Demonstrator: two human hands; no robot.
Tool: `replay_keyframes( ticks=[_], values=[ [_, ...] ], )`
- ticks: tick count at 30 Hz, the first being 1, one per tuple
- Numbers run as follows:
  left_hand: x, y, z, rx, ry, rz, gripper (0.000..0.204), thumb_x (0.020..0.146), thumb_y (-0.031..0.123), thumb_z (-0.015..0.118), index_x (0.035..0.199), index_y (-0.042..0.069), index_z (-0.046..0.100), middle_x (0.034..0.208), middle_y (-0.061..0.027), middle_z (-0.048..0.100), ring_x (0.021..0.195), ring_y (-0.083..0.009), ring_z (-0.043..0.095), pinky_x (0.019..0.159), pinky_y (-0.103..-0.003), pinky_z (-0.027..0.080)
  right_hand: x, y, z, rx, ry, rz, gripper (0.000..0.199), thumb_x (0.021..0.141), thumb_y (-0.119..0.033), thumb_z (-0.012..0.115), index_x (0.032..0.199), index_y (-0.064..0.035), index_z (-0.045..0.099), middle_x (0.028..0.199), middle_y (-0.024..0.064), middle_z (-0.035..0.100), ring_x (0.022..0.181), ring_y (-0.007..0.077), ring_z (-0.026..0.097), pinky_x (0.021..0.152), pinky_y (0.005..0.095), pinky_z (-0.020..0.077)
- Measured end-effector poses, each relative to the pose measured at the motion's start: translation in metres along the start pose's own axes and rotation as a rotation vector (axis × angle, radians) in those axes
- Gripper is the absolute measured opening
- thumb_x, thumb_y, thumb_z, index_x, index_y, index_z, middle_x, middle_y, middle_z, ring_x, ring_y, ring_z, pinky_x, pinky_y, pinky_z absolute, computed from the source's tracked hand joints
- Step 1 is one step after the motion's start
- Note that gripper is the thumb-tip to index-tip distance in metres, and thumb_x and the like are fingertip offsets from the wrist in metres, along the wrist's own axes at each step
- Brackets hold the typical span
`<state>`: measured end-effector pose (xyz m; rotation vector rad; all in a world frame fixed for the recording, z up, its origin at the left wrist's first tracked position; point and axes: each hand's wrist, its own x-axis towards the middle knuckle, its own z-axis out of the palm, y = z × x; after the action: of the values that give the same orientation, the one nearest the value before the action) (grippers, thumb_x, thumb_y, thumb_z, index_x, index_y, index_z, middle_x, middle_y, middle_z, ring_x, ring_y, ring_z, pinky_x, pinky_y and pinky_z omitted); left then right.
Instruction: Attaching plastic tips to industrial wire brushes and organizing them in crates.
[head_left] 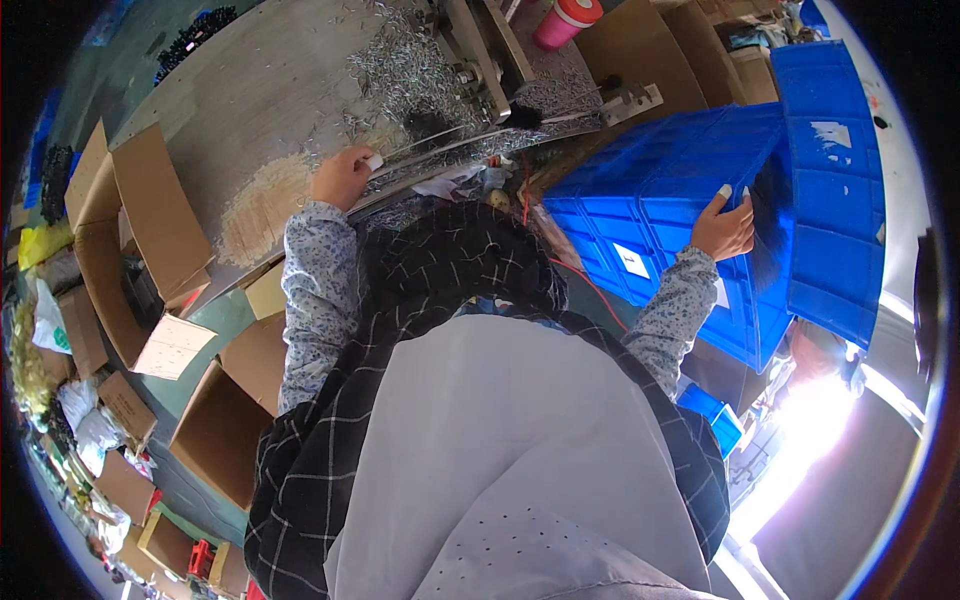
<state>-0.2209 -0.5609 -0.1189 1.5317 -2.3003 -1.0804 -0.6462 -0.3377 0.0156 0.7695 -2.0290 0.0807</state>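
My left hand (343,178) is at the front edge of the metal worktable (240,130), its fingers curled together. A small white piece, perhaps a covering on a fingertip, shows at its tip; whatever the fingers hold is hidden. On the right, my right hand (724,228) grips the rim of a large blue plastic crate (660,190), with white coverings on its fingertips. Dark contents show inside the crate's opening. Small metal pins (400,75) are heaped on the table beyond my left hand, beside a metal fixture (480,60).
Open cardboard boxes (165,215) stand left of the table. A pink cup with a red lid (560,22) is at the far right of the table. Another blue plastic panel (835,200) stands beyond the crate. A red cord (595,285) runs below the crate.
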Motion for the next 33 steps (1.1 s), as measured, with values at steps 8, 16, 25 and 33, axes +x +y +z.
replay_keyframes(
  ticks=[8,16,25,33],
  values=[
    [-0.013,-0.022,0.013,-0.094,0.033,-0.005,0.023,0.072,0.017,0.052,0.093,0.012,0.058,0.076,-0.0128,0.060,0.071,-0.0275,0.058,0.062,-0.035,0.044,-0.011,-0.054,-0.014,0.236,0.011,-0.156,0.048,0.077,-0.038,0.052,0.109,-0.0028,0.045,0.106,0.0166,0.045,0.102,0.0303,0.041,0.086,0.0425,0.0310],
    [-0.024,-0.033,0.029,-0.151,-0.058,-0.070,0.026,0.072,0.016,0.052,0.097,0.008,0.057,0.074,-0.0144,0.059,0.071,-0.0255,0.058,0.063,-0.033,0.044,-0.103,-0.222,0.019,1.748,-1.626,1.335,0.046,0.080,-0.040,0.049,0.104,-0.0030,0.038,0.097,0.0163,0.049,0.083,0.0290,0.053,0.071,0.0406,0.0456],
    [-0.039,-0.049,0.031,-0.233,-0.070,-0.161,0.024,0.074,0.017,0.049,0.096,0.010,0.056,0.071,-0.0108,0.057,0.066,-0.0224,0.057,0.061,-0.033,0.043,-0.106,-0.254,0.040,1.876,-1.737,1.459,0.029,0.087,-0.029,0.038,0.099,-0.0034,0.042,0.087,0.0099,0.049,0.078,0.0217,0.052,0.062,0.0345,0.0449],
    [-0.035,-0.071,0.035,-0.267,-0.017,-0.177,0.024,0.075,0.017,0.048,0.098,0.012,0.054,0.071,-0.0103,0.057,0.067,-0.0210,0.056,0.061,-0.032,0.042,-0.157,-0.243,0.041,1.786,-1.771,1.214,0.022,0.079,-0.022,0.054,0.091,-0.0035,0.053,0.080,0.0049,0.057,0.069,0.0141,0.055,0.060,0.0267,0.0471]
  ],
)
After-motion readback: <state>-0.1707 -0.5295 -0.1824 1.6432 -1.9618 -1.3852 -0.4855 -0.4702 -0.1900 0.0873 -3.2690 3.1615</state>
